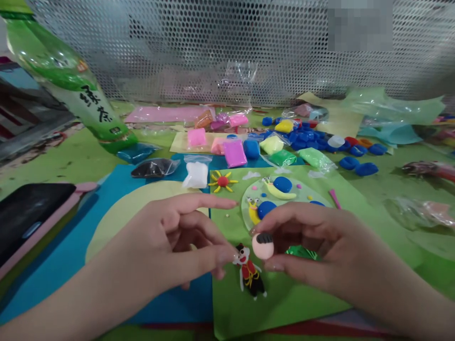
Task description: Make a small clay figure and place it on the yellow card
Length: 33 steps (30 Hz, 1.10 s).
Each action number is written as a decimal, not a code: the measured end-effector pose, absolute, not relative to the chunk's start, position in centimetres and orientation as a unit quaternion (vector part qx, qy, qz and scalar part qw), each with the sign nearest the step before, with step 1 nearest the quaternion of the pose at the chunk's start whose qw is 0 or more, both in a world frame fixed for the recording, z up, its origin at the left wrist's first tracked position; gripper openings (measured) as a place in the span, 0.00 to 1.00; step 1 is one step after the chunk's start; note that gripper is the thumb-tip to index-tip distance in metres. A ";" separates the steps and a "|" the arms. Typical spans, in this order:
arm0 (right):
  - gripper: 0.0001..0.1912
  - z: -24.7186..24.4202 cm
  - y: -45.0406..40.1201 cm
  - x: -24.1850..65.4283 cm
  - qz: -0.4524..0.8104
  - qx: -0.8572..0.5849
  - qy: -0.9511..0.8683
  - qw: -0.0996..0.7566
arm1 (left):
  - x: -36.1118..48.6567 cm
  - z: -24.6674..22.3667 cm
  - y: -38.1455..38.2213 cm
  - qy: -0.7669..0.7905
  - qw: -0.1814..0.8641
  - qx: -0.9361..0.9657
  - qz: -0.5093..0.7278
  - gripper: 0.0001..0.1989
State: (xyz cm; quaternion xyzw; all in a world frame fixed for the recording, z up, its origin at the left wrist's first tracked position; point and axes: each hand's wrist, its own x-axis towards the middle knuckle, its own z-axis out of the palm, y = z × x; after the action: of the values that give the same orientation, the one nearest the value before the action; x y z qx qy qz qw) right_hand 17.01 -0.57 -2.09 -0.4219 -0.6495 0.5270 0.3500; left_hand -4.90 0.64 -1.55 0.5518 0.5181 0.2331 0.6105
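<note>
My right hand [316, 237] pinches a pale pink clay ball [262, 250] between thumb and fingertips; a black, ridged clay strip [264, 238] covers its top. To its left is my left hand [185, 241], its index finger stretched out and its thumb apart from it; nothing shows in its grasp. Just below the ball, a small clay figure [250, 274] in a red top and black trousers lies on the green sheet [284, 308], close to my left thumb. Beyond my hands are clay snails [282, 185] with blue shells and a red-and-yellow clay sun [223, 181].
Bagged clay in several colours, including a purple packet [234, 153] and a white packet [196, 174], lies across the back. A green tea bottle [71, 80] leans at the left above a black phone [33, 213]. Blue clay pieces [305, 137] sit before a perforated metal panel [199, 52].
</note>
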 end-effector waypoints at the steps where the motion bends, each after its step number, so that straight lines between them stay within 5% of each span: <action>1: 0.10 -2.0 -0.6 17.0 0.528 -0.421 -0.650 0.348 | -4.9 -1.5 0.5 0.522 0.610 0.549 0.233 0.25; 15: 0.08 -1.2 -0.5 17.5 0.487 -0.451 -0.685 0.301 | -5.2 -0.3 0.9 0.544 0.611 0.532 0.219 0.24; 33: 0.11 -1.3 -0.6 16.8 0.525 -0.435 -0.652 0.332 | -3.9 -0.1 0.2 0.537 0.683 0.462 0.178 0.37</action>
State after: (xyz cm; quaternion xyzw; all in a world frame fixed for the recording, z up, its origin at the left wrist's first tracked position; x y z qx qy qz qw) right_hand 16.83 -0.58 -1.31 -0.4353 -0.6516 0.5248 0.3325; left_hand -3.85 0.23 -0.12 0.4621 0.5368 0.1780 0.6831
